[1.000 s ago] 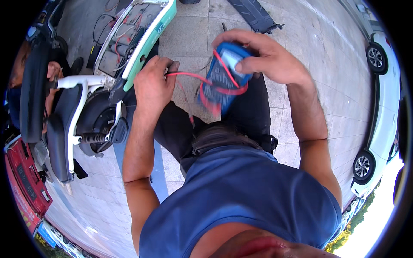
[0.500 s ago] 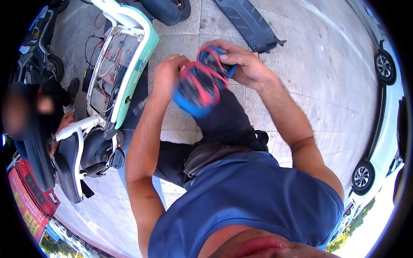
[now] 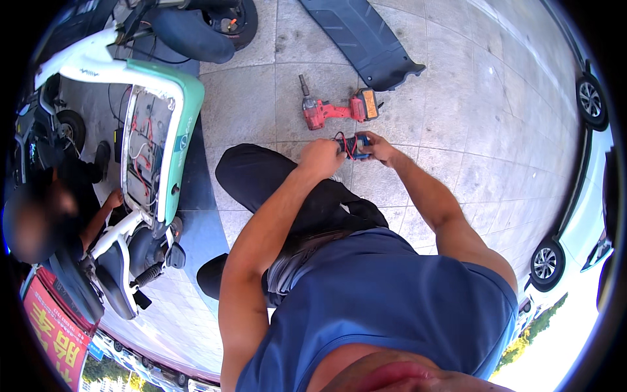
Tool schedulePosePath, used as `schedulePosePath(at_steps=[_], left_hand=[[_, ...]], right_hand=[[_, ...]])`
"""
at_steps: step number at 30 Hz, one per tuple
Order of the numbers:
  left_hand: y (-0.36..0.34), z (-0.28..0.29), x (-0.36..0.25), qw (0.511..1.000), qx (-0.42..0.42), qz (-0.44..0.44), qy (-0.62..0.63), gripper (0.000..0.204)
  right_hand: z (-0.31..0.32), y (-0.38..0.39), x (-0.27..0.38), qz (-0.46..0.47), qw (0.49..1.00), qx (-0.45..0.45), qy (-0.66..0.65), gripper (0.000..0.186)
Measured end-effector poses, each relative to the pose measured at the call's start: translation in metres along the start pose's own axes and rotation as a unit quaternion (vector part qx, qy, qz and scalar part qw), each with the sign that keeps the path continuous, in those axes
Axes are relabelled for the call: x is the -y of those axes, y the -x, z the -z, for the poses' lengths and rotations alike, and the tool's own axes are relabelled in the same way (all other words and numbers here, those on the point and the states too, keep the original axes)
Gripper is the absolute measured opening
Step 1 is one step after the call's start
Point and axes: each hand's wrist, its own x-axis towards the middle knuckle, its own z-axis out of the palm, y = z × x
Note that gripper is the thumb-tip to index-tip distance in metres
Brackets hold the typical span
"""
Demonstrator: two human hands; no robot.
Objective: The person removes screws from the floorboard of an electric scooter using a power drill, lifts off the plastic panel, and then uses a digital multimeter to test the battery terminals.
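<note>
Low over the paving, both hands are on a blue-and-black multimeter (image 3: 356,147) with red and black leads looped about it. My left hand (image 3: 321,157) grips its left end, fingers curled and partly hidden behind the back of the hand. My right hand (image 3: 378,149) holds the right end, with the thumb and fingers closed around the blue casing. Just beyond the meter lies a red cordless impact wrench (image 3: 336,111) with its battery to the right; neither hand touches it.
A dark plastic panel (image 3: 366,42) lies farther off. On the left stands a white-and-green electric scooter frame (image 3: 175,140) with exposed wiring, and another person (image 3: 62,209) crouches beside it. A loose black tire (image 3: 189,36) is at the far left. A white car (image 3: 571,196) stands on the right.
My hands have lowered the multimeter from in front of me toward the paving. My legs have bent into a crouch, and the impact wrench has come into view.
</note>
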Motion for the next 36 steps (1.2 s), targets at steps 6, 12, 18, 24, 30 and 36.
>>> schedulePosePath(at_steps=[6,12,18,24,30,36], left_hand=[[0.121,0.100,0.019,0.945,-0.234,0.053,0.224,0.020],[0.218,0.173,0.065,0.885,-0.360,0.137,0.260,0.021],[0.274,0.192,0.082,0.816,-0.417,0.182,0.358,0.026],[0.256,0.191,0.087,0.861,-0.361,0.112,0.339,0.026],[0.257,0.187,0.082,0.954,-0.193,0.032,0.229,0.051],[0.280,0.145,0.121,0.725,-0.243,0.099,0.637,0.028]], right_hand=[[0.073,-0.060,-0.007,0.134,0.846,-0.418,0.302,0.073],[0.129,-0.104,0.122,0.128,0.854,-0.489,-0.121,0.046],[0.098,0.037,0.228,0.186,0.876,-0.446,0.004,0.037],[0.158,0.197,0.282,0.298,0.897,-0.315,0.086,0.029],[0.016,0.230,0.359,0.308,0.905,-0.230,0.181,0.046],[-0.147,0.208,0.414,0.414,0.827,-0.146,0.352,0.043]])
